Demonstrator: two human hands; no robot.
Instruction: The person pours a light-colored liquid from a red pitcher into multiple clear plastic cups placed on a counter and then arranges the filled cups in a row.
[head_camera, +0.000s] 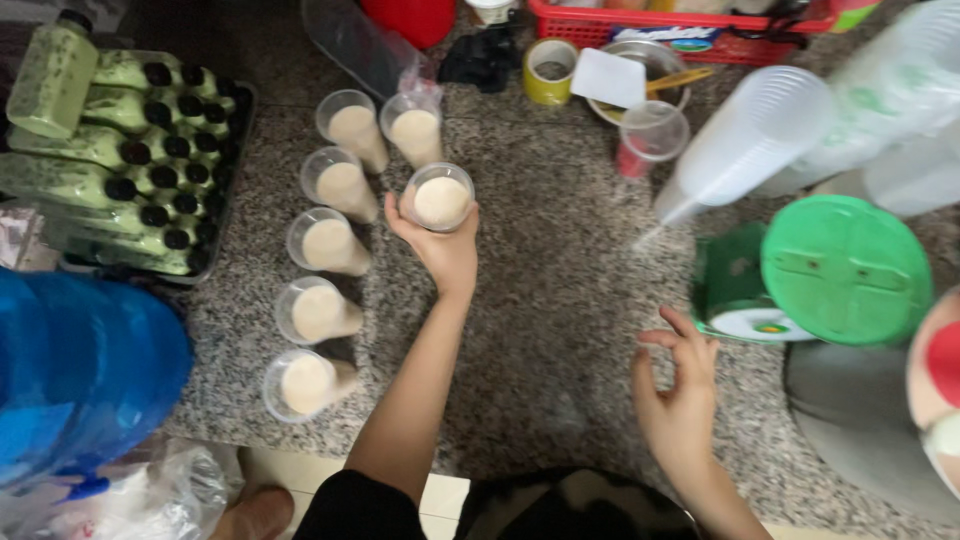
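Observation:
My left hand is wrapped around a clear plastic cup filled with a pale beige drink, standing on the speckled granite counter. Beside it stand several more filled cups in a curved row, from the far cup down to the near cup. My right hand hovers over the counter with fingers spread and nothing in it, close to a green machine.
A tray of green bottles with black caps sits at the left. A stack of empty plastic cups lies at the upper right. A blue water jug, red basket, yellow tape roll and metal bowl surround the area.

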